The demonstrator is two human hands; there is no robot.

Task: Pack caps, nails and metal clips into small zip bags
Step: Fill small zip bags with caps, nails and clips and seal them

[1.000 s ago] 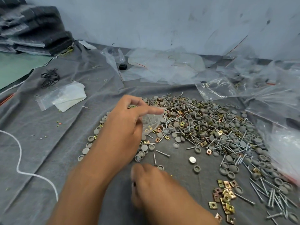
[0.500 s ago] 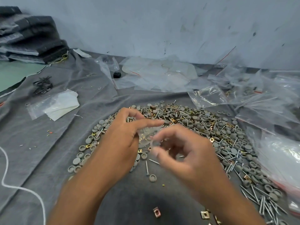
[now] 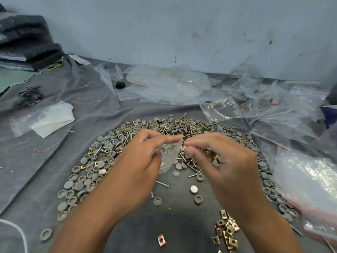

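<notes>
Right hand [image 3: 226, 161] newly at bag [image 3: 168, 156] mouth

Surface: grey cloth [image 3: 54, 179], wrinkled, fills the frame below the wall. Centre: heap of grey caps [image 3: 87, 181], nails [image 3: 162, 183] and metal clips [image 3: 227, 229] mixed, clips also loose at lower right. Left: flat clear bag with white sheet [image 3: 45, 119]. Upper centre and right: crumpled clear plastic bags [image 3: 169, 84]. Upper left: dark folded stack [image 3: 27, 42]. Lower left: white cord [image 3: 20, 232].
</notes>
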